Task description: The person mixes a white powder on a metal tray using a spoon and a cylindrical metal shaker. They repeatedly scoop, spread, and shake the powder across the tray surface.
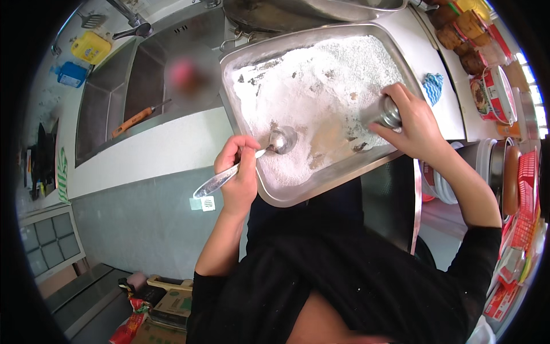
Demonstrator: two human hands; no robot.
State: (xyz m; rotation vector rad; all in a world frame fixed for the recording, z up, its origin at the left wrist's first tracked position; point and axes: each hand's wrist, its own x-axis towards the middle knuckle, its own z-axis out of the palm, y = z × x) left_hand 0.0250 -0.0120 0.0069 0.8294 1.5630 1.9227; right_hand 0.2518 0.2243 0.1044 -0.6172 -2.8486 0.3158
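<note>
A deep rectangular metal tray (296, 195) of white powder (309, 77) lies in front of me, its near edge close to my body. Bare brownish patches show through the powder near the tray's middle and front. My left hand (240, 167) grips the handle of a metal spoon (279, 142), whose bowl rests in the powder at the tray's left side. Over the right side of the tray, my right hand (410, 122) holds a small metal cylinder (389, 112), tilted and slightly blurred. What is inside the cylinder cannot be seen.
A metal sink (146, 86) with an orange-handled tool (135, 121) and a blurred pink item (184, 74) lies left. A large metal wok (275, 15) sits behind the tray. A blue-striped cloth (432, 88), jars (468, 26) and a red-and-white bucket (492, 94) are right.
</note>
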